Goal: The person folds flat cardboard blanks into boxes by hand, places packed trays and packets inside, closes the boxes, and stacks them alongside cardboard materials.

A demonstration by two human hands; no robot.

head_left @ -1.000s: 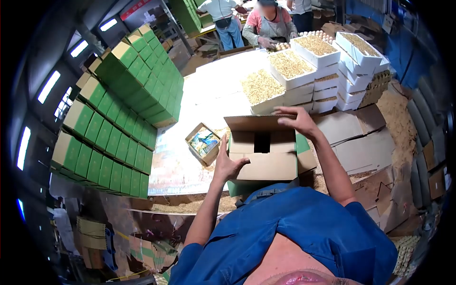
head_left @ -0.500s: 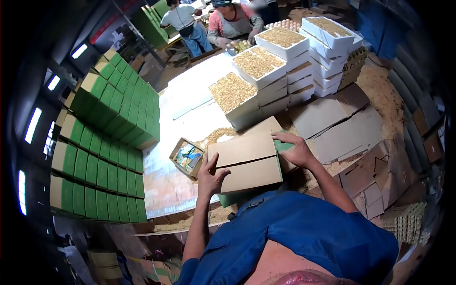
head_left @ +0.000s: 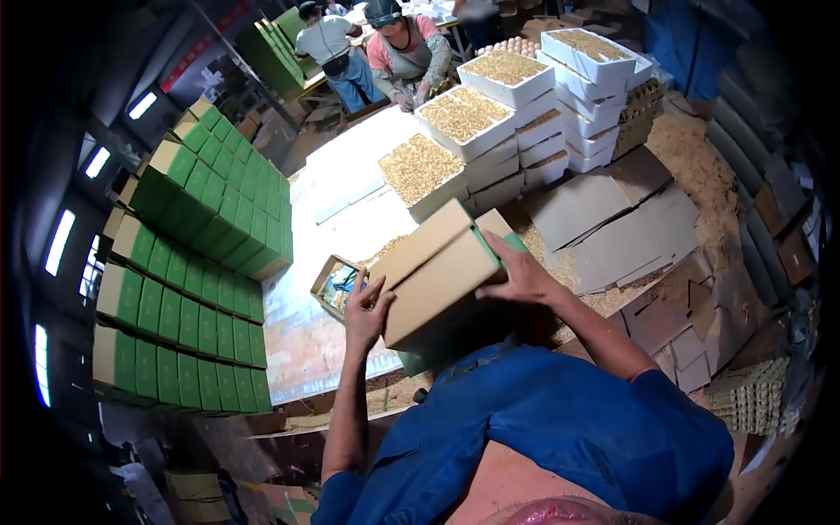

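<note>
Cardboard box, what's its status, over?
Left hand and right hand at opposite ends. Cardboard box: top flaps folded in, gap between them. Small open box close beside left hand.

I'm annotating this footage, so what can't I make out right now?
All in the head view:
Carton: inside hidden by its folded-over top flaps; underside turned away.
Small open box: contents partly behind the left hand, too small to name.
Lower white tubs: contents covered by tubs above.
Green boxes: any markings too small.

1 held carton (head_left: 442, 284), 2 bare hands (head_left: 366, 313) (head_left: 522, 276)
</note>
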